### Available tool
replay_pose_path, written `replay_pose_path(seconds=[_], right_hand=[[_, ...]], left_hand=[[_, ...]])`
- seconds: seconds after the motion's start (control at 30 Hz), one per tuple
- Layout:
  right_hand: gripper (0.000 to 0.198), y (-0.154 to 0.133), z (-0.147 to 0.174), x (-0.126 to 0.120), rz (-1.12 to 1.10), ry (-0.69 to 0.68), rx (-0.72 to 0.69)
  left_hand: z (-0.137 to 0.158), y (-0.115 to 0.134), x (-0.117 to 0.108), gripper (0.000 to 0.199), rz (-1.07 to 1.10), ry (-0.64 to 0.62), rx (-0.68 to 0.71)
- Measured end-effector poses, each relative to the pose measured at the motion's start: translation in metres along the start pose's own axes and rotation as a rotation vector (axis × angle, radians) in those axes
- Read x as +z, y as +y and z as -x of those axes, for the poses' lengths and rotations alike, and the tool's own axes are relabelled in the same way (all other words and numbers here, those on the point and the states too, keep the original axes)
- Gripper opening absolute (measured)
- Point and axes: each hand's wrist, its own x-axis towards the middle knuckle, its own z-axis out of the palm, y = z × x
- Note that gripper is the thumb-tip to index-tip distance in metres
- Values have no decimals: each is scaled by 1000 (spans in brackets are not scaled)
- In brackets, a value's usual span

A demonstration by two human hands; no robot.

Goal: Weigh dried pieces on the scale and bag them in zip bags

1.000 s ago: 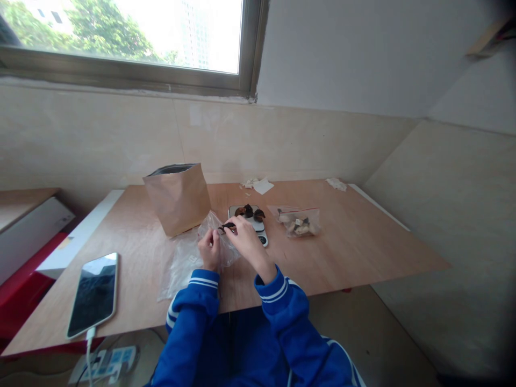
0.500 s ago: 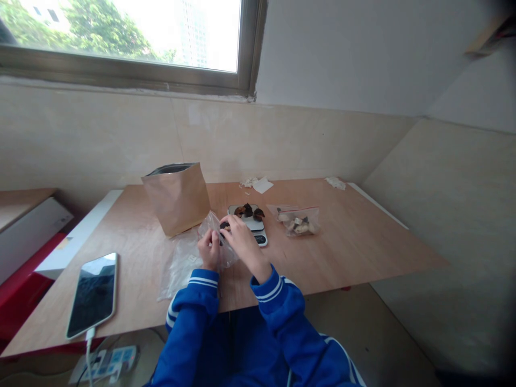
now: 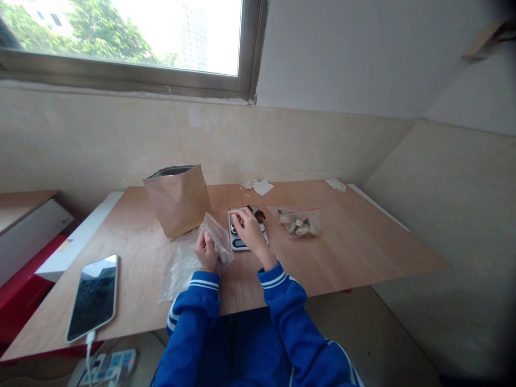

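Note:
My left hand (image 3: 206, 251) is closed on the edge of a small clear plastic zip bag (image 3: 220, 236), held with its mouth up. My right hand (image 3: 249, 231) is over the pan of a white kitchen scale (image 3: 238, 244), its fingers bent together. Whatever is between those fingertips is hidden by the hand. Dark brown, curled dried pieces (image 3: 258, 214) lie on the pan, partly covered by the right hand. Beneath the left hand, a larger clear plastic bag (image 3: 179, 269) lies flat on the table.
A brown kraft pouch (image 3: 177, 201) stands open at the back left. Right of the scale lies a zip bag of pale and dark pieces (image 3: 300, 224). A tablet (image 3: 93, 295) with a charging cable is at the left. Crumpled tissue (image 3: 335, 185) and white paper (image 3: 263, 187) lie near the wall.
My right hand has moved right, from the mouth of the small bag to above the scale. The dark piece seen at its fingertips is now out of sight. My left hand still holds the bag.

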Motion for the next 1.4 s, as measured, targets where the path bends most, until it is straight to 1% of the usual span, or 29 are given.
replay_pose_path(seconds=[0.03, 0.07, 0.13, 0.2, 0.27, 0.33, 0.43, 0.57, 0.63, 0.7, 0.8, 0.87, 0.9, 0.93, 0.97, 1.0, 1.07, 1.1, 1.13, 1.2, 1.27, 1.3, 1.4], right_hand=[[29, 11, -3, 4, 46, 25, -1], [33, 23, -6, 9, 104, 6, -10], [43, 42, -9, 21, 221, -72, -22], [50, 55, -9, 32, 323, -144, -16], [51, 61, -8, 41, 406, -194, 2], [45, 62, -6, 48, 467, -220, 23], [34, 61, -5, 52, 517, -202, 36], [30, 65, -5, 51, 493, -169, -7], [26, 67, -5, 48, 426, -153, -27], [22, 66, -6, 45, 294, -115, -33], [18, 54, -8, 37, -40, 16, 4], [17, 38, -11, 29, -302, 119, 72], [19, 29, -12, 24, -424, 139, 117], [21, 19, -13, 18, -532, 117, 165], [24, 9, -14, 12, -620, 46, 215], [26, 0, -14, 7, -685, -64, 261], [26, -16, -14, -2, -731, -267, 336], [25, -22, -14, -6, -722, -318, 362], [23, -28, -13, -10, -704, -326, 382], [23, -38, -12, -16, -680, -268, 402], [25, -45, -11, -22, -707, -213, 418], [27, -48, -11, -24, -734, -206, 429], [27, -53, -10, -29, -805, -277, 480]], left_hand=[[0, 0, 0, 43, 1, 3, 0], [-1, 1, 0, 43, -2, 3, -1], [-2, 1, 0, 43, -11, 9, 1], [-3, 1, 0, 43, -13, 13, 2], [-3, 1, 0, 43, -11, 12, -1], [-3, 0, 0, 43, -16, 6, -1], [-2, -1, 0, 43, -28, 5, 2], [-2, -3, 1, 42, -26, -2, 1], [-2, -3, 1, 41, -25, -8, 4], [-3, -2, 1, 41, -29, -8, 3], [-3, 0, 1, 42, -31, -7, -13], [-3, 0, 1, 42, -29, -6, -22], [-2, 0, 2, 42, -26, -5, -25], [-2, 0, 2, 41, -22, -6, -28], [-1, 0, 2, 41, -16, -5, -31], [-1, -1, 2, 41, -8, -6, -36], [0, -2, 2, 41, 2, -4, -49], [0, -3, 2, 41, 3, -2, -53], [0, -3, 2, 41, 1, -2, -54], [1, -4, 2, 41, -7, -12, -38], [1, -3, 2, 41, -16, -29, -14], [1, -3, 2, 40, -19, -35, -6], [1, -3, 2, 41, -20, -29, -11]])
